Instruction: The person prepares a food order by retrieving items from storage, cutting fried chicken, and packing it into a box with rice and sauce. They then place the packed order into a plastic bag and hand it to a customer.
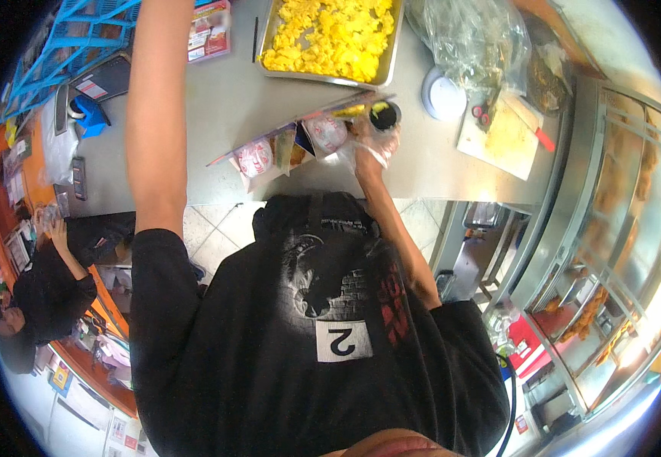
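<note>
My left forearm (pixel 157 114) reaches up past the top edge, so my left hand is out of view. My right hand (pixel 377 147) wears a clear plastic glove and grips a black round utensil (pixel 386 118) with a bit of yellow egg on it. Just left of this hand, an open meal box (pixel 261 178) holds a round paper-wrapped packet (pixel 255 159) with red print. A second wrapped packet (pixel 326 135) lies close to my glove, near some yellow egg (pixel 350 111). Beyond them is a metal tray (pixel 320 76) of scrambled egg (pixel 336 40).
On the right are a white-lidded tub (pixel 445 96), a cutting board (pixel 499 140), red-handled scissors (pixel 481 116), a red-handled knife (pixel 543 138) and a clear plastic bag (pixel 473 34). A blue tape dispenser (pixel 92 116) and blue basket (pixel 73 40) stand left. Another person (pixel 50 291) is at far left.
</note>
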{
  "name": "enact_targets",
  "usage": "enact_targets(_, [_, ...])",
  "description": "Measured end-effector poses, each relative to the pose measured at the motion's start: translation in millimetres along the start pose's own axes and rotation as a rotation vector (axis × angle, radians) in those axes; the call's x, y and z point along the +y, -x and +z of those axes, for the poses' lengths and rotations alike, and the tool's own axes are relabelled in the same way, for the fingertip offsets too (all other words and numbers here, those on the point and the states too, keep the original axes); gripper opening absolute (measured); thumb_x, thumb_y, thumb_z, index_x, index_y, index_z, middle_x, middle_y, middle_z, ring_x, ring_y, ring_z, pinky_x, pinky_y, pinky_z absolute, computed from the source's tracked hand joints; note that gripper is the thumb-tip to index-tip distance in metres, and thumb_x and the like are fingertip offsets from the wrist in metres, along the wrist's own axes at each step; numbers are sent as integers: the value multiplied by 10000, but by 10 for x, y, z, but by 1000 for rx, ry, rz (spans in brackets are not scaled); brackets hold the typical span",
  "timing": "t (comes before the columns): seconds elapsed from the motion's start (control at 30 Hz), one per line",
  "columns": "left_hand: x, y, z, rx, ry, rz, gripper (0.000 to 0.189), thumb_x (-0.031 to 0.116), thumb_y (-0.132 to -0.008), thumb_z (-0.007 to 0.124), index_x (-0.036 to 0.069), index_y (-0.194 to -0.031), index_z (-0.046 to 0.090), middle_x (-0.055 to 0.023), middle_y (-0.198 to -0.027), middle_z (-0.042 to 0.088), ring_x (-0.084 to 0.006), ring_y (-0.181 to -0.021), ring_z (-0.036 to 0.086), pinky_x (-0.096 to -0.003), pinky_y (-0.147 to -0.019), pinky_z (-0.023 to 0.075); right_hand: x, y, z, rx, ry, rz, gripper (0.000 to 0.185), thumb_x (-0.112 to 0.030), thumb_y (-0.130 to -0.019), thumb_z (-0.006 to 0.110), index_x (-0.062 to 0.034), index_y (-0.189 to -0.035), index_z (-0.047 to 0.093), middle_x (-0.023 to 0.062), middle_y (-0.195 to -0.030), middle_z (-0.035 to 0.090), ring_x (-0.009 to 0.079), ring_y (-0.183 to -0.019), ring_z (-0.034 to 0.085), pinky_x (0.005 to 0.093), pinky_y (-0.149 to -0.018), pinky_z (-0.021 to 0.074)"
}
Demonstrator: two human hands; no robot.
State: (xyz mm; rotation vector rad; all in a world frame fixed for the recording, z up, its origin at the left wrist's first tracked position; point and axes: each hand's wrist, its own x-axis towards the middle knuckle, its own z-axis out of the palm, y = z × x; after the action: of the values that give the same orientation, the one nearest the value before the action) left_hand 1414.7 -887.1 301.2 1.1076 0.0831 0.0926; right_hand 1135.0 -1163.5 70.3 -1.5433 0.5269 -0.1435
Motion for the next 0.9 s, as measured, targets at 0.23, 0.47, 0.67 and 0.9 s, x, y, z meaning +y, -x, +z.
enact_targets(0.23, [4,192,77,-31,19,82,307,363,-865,767,105,-970,638,-47,-843,698,-131,-631,618,-272,-540,512,-109,13,-496,32,203,352,632,-455,-913,687,-20,-1307,453,42,-822,626,148,-717,590,301,-671,504])
enact_targets(0.47, [36,143,110,3,-2,12,284,353,-891,742,100,-949,627,-46,-852,698,-134,-590,612,-279,-498,504,-1248,-1408,416,-703,718,-191,565,-458,-918,647,7,-1230,569,189,-912,667,272,-794,622,382,-719,490])
enact_targets(0.67, [90,245,32,-27,-55,6,343,392,-906,717,70,-997,640,-48,-876,696,-130,-607,622,-270,-512,512,-530,-2088,1126,-1294,1530,-592,995,-644,-780,715,-24,-1444,309,297,-1151,641,433,-1099,623,470,-920,504])
enact_targets(0.9, [10,274,75,-33,-107,11,436,454,-911,694,22,-854,702,-44,-780,685,-117,-577,588,-257,-478,443,-390,-1899,963,-1201,1698,-690,711,-480,-899,641,-65,-1424,402,238,-1011,696,368,-951,688,509,-784,517])
